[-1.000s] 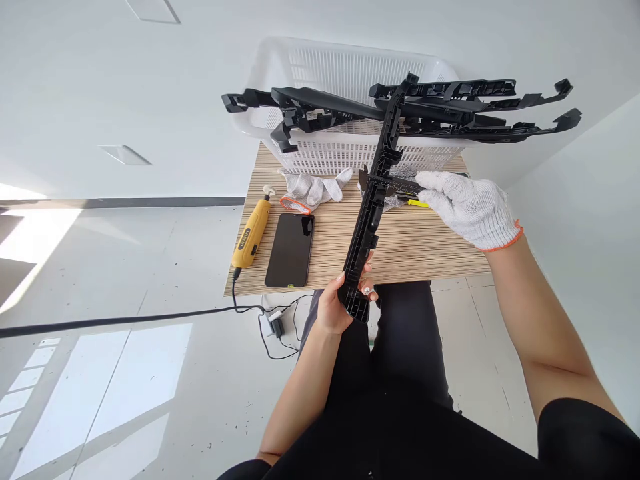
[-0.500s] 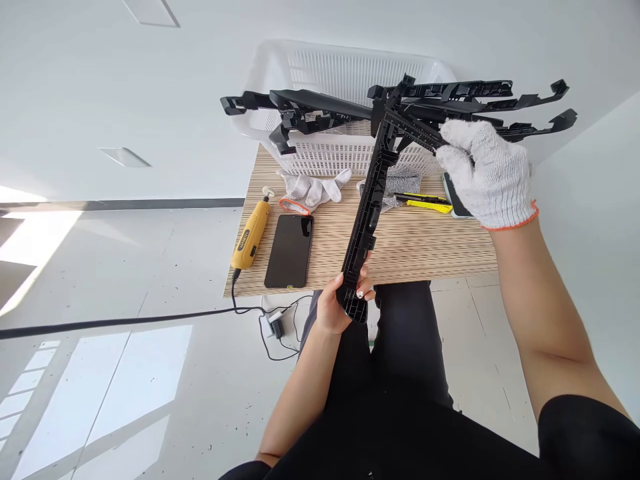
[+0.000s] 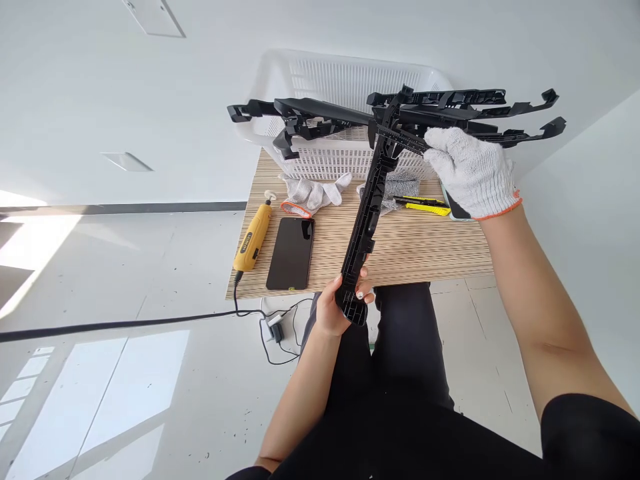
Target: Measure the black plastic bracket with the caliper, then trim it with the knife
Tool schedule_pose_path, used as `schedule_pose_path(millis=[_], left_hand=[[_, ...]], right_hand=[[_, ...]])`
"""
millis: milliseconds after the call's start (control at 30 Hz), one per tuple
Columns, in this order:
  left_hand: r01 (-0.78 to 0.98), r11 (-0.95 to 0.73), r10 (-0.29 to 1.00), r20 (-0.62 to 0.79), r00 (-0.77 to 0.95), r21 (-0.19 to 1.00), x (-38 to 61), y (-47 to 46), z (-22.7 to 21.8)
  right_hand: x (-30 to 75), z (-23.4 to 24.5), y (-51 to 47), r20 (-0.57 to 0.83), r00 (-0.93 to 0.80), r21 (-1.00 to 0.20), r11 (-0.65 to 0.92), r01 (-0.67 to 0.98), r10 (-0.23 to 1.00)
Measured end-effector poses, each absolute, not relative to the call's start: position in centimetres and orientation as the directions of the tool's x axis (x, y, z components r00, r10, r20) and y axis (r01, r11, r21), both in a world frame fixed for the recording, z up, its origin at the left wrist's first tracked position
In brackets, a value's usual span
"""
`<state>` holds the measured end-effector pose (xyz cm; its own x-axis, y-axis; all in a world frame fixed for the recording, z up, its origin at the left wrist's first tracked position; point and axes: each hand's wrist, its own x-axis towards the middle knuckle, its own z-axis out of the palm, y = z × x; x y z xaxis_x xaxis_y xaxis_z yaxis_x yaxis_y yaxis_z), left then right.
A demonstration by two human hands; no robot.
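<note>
My bare left hand (image 3: 336, 308) grips the lower end of a long black plastic trim piece (image 3: 367, 223), which slants upward away from me with its ribbed side showing. My right hand (image 3: 473, 172), in a white knit glove with an orange cuff, is closed on a black caliper (image 3: 407, 139) with a printed scale. The caliper's jaws lie across the upper part of the trim piece; whether they touch it on both sides I cannot tell. Behind that end, several similar black plastic parts (image 3: 320, 110) rest across a white basket (image 3: 320, 163).
On the striped wooden table (image 3: 430, 250) lie a yellow rotary tool (image 3: 253, 239) with a cord, a dark phone (image 3: 291, 253), a white glove (image 3: 315, 193), a grey glove (image 3: 403, 185) and a yellow utility knife (image 3: 427, 205). Another phone (image 3: 456, 208) is partly behind my right hand.
My right hand and the caliper have shifted left and slightly down, so the caliper lies further across the trim piece. My left hand keeps its hold; the view has tilted slightly.
</note>
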<state>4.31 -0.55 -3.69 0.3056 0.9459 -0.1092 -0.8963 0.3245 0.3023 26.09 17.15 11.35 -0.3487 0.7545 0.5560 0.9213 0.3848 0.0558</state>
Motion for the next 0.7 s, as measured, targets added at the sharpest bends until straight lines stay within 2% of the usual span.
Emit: schedule_pose_path(millis=[200,367,567,700], left_hand=[[-0.877,0.283,0.959,-0.084,0.272,0.387,4.65,-0.43,-4.15],[-0.891,0.289,0.957,-0.089,0.276,0.349,4.58,-0.35,-3.98],[-0.886,0.289,0.957,-0.107,0.268,0.362,4.56,-0.35,-3.87],[-0.884,0.282,0.959,-0.097,0.265,0.372,4.55,-0.32,-3.86]], right_hand=[[26.84,10.88,16.96,0.558,-0.323,0.026,0.373,0.927,0.764],[26.44,11.08,16.55,0.540,-0.230,-0.046,0.301,0.952,0.810],[26.71,10.89,16.99,0.499,-0.271,-0.030,0.330,0.944,0.823],[27.11,10.57,17.29,0.527,-0.300,-0.035,0.373,0.927,0.795]])
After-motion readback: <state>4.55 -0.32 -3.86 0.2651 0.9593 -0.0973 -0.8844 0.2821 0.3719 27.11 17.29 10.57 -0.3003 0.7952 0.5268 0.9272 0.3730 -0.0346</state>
